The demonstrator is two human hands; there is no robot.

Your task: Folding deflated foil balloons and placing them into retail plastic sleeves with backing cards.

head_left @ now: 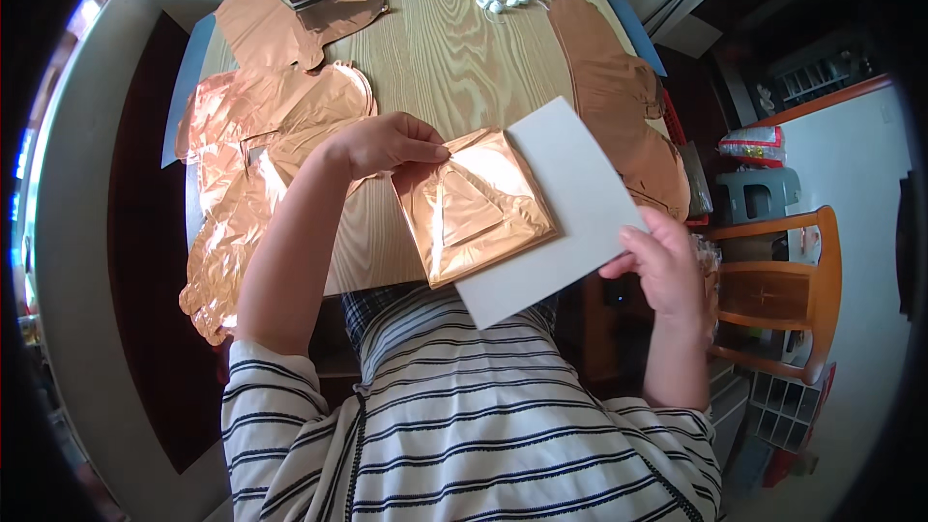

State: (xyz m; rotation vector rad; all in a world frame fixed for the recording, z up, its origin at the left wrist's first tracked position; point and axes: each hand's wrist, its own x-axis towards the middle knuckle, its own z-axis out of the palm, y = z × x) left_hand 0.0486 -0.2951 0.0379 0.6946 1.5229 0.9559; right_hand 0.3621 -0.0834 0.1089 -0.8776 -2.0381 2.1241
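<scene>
Gripping a folded copper packet (474, 217) and a pale card (580, 217) over a wooden table (445, 58), one per hand.
From the packet, loose foil (275, 111) spreads toward ten o'clock; the left hand (384, 147) pinches the packet's upper-left corner; the packet, mid-view, partly covers the card, which juts toward three; flatter foil (609, 87) lies between one and two; the right hand (665, 256), between three and four, pinches the card's edge.
</scene>
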